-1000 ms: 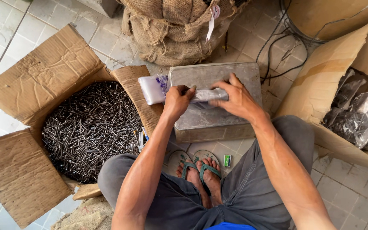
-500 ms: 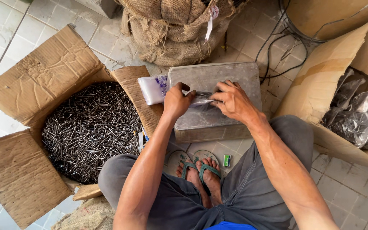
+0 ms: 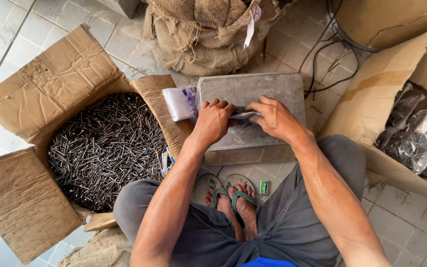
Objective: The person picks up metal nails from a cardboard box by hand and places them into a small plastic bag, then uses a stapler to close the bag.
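- Left hand [image 3: 214, 120], fingers curled, pressed on a clear plastic bag [image 3: 245, 116] atop the metal box [image 3: 253, 91]; bag mostly hidden by both hands.
- Right hand [image 3: 275, 118] pinched the bag's edge w/ fingertips.
- Bag contents: couldn't be made out.
- Stack of bags [image 3: 178, 103] lay beside the box, partly covered.
- Carton of nails [image 3: 105, 148] at left.

Tiled floor [image 3: 411, 225] bears metal box [image 3: 253, 89], cartons, burlap sack [image 3: 203, 34] (upright).
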